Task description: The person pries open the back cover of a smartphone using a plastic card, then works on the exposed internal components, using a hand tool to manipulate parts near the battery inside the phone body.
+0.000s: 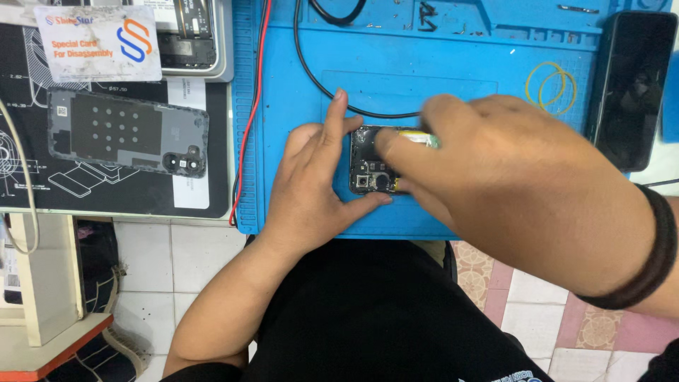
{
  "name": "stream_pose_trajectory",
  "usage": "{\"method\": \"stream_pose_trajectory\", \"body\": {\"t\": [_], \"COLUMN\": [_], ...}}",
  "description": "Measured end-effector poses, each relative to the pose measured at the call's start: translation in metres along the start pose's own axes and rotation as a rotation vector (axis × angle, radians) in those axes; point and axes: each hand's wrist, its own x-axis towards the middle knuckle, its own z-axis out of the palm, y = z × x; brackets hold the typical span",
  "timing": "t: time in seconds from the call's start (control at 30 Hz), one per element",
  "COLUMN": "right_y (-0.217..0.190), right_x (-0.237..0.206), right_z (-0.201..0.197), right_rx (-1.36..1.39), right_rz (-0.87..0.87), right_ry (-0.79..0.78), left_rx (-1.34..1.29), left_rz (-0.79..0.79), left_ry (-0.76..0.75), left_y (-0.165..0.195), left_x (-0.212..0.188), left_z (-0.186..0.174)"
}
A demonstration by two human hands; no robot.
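Now the left hand (311, 187) curls around the end of the small black opened phone (371, 166) on the blue rubber mat (453, 64), while the right hand (516, 180) pinches its top.

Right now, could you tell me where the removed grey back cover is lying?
In the head view, the grey back cover lies on the dark mat at left, beside the blue work mat, under a white card.
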Motion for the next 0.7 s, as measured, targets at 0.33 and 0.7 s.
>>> {"method": "stream_pose_trajectory", "body": {"t": [0.33,0.7], "right_y": [0.012,0.011], "right_x": [-0.028,-0.032], "right_z": [0.005,0.021], "right_rx": [0.224,0.339], "right_rz": [0.167,0.254], "right_ry": [-0.048,-0.026], "left_rx": [0.023,0.036], "left_rz": [0.022,0.053], "left_ry": [-0.001,-0.004], "left_y": [-0.002,0.0], "left_x": [0.001,0.002], "left_z": [0.0,-0.001]}}
